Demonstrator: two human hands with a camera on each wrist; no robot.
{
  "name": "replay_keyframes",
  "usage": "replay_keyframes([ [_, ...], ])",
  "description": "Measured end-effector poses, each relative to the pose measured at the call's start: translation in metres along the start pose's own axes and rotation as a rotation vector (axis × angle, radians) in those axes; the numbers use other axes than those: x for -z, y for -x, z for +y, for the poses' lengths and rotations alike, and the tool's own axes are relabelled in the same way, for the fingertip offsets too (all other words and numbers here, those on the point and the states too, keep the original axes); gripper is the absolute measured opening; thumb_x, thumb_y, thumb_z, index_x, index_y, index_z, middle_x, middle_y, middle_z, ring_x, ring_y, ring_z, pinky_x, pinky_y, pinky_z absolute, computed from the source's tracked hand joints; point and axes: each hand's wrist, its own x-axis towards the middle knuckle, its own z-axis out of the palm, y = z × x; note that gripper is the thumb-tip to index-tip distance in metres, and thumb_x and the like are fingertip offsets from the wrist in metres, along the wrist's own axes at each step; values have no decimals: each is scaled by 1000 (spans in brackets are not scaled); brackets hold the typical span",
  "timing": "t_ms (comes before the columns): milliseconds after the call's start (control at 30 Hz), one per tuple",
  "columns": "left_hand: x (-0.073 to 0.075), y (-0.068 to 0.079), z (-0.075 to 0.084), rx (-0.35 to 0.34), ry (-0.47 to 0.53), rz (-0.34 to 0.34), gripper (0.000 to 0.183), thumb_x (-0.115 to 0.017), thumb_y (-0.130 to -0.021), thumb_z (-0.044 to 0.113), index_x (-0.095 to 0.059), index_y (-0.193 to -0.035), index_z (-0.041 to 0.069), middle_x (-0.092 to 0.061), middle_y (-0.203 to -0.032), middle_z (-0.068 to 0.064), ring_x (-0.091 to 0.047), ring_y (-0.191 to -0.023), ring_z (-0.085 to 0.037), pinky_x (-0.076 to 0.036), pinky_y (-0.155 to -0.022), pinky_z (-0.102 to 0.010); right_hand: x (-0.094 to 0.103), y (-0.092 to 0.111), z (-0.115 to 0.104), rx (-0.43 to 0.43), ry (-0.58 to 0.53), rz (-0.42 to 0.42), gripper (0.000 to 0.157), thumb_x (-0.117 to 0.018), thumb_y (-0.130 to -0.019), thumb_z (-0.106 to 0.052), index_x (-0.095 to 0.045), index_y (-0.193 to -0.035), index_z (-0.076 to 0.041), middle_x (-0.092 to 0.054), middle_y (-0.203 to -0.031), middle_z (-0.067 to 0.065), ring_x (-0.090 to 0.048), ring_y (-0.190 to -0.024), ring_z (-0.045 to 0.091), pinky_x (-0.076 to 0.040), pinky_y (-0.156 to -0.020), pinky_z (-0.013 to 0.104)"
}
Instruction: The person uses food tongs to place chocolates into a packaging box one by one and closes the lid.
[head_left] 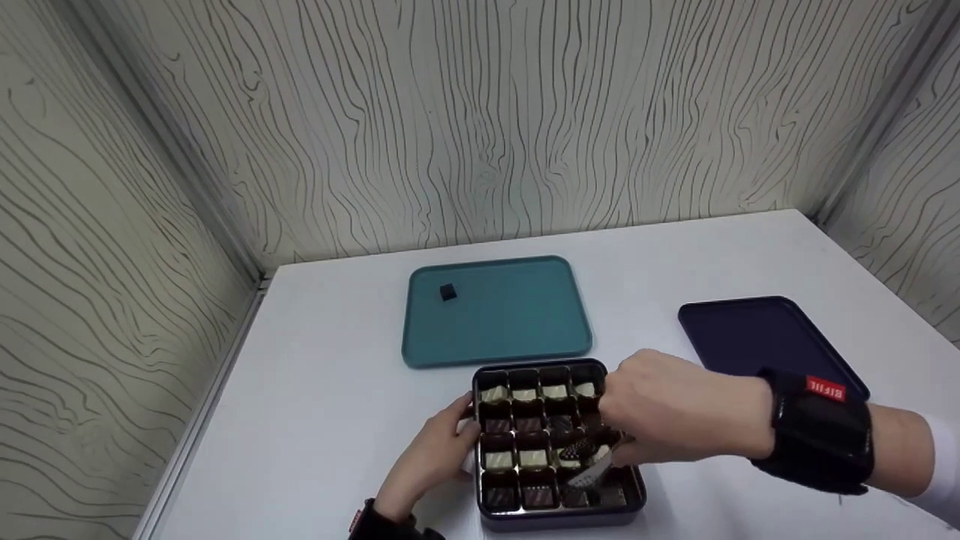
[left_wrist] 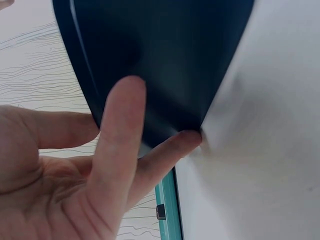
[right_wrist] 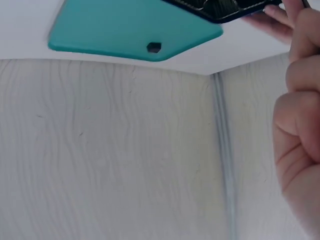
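A dark box of chocolates (head_left: 559, 519) is divided into small compartments holding rows of pale striped and dark pieces. My right hand (head_left: 667, 412) grips a pair of tongs (head_left: 592, 474) with speckled, leaf-shaped ends. The tong ends are apart, over the compartments at the box's near right; whether a chocolate lies between them cannot be told. In the right wrist view, curled fingers (right_wrist: 305, 105) show, but the tongs do not. My left hand (head_left: 435, 454) rests against the box's left side, its fingers (left_wrist: 122, 120) fairly straight on the dark wall in the left wrist view.
A teal tray (head_left: 510, 322) lies behind the box, with one small dark cube (head_left: 448, 292) near its far left corner. To the right is a dark purple lid or tray (head_left: 757, 334), partly behind my right wrist. Wood-patterned walls (head_left: 465, 127) enclose the white table (head_left: 322, 375).
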Motion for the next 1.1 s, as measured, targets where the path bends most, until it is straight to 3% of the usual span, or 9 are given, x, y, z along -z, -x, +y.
replay_keyframes([
  [167,1,0,0,-12,-7,4,56,-48,-106,13,-40,-160,-1,-56,-149,-33,-57,-137,-54,-68,-78,-47,6,2,23,-151,-154,-10,37,-82,-84,-46,-63,-59,-26,-54,-52,-16,-35,-48,0,-27,-44,21],
  [300,3,-2,-1,-12,8,5,57,-49,-106,13,-39,-160,-1,-56,-150,-34,-60,-133,-52,-68,-69,-43,4,-7,40,-298,-248,-6,34,-80,-89,-43,-69,-64,-24,-57,-54,-14,-37,-49,0,-31,-46,20],
  [433,3,-4,-1,-17,37,4,57,-49,-106,13,-38,-160,-2,-55,-150,-35,-62,-131,-51,-67,-59,-38,-6,-23,57,-420,-250,41,36,-80,-89,-40,-68,-63,-18,-54,-54,-9,-39,-50,5,-31,-47,22],
  [500,2,-4,-1,-15,43,2,57,-49,-106,13,-38,-160,-2,-55,-149,-35,-61,-131,-51,-67,-58,-38,-16,-36,66,-471,-256,65,41,-80,-90,-39,-63,-61,-17,-49,-53,-8,-38,-51,7,-29,-47,22],
  [700,0,-1,-3,16,62,-13,58,-48,-106,12,-37,-161,-2,-54,-151,-35,-66,-125,-49,-67,-60,-38,-56,-88,85,-549,-351,137,63,-78,-93,-38,-30,-56,-23,-19,-55,-9,-21,-50,8,-12,-53,23],
  [833,-1,-3,-2,17,68,-10,58,-48,-106,12,-36,-161,-2,-53,-152,-34,-67,-124,-48,-68,-61,-39,-78,-126,92,-584,-382,177,67,-77,-95,-39,-24,-58,-23,-14,-57,-8,-17,-50,10,-11,-55,26],
  [967,-1,-3,1,10,39,13,57,-48,-106,13,-39,-159,-3,-57,-150,-31,-63,-131,-47,-68,-80,-49,-95,-163,96,-650,-384,176,66,-76,-96,-39,-26,-57,-22,-16,-56,-7,-19,-50,11,-13,-54,27],
  [1100,0,-3,3,-3,-7,33,55,-49,-106,15,-42,-158,-1,-61,-148,-28,-61,-136,-46,-57,-105,-62,-105,-192,99,-718,-377,164,64,-76,-97,-39,-29,-56,-20,-23,-54,-6,-30,-49,12,-21,-51,26],
])
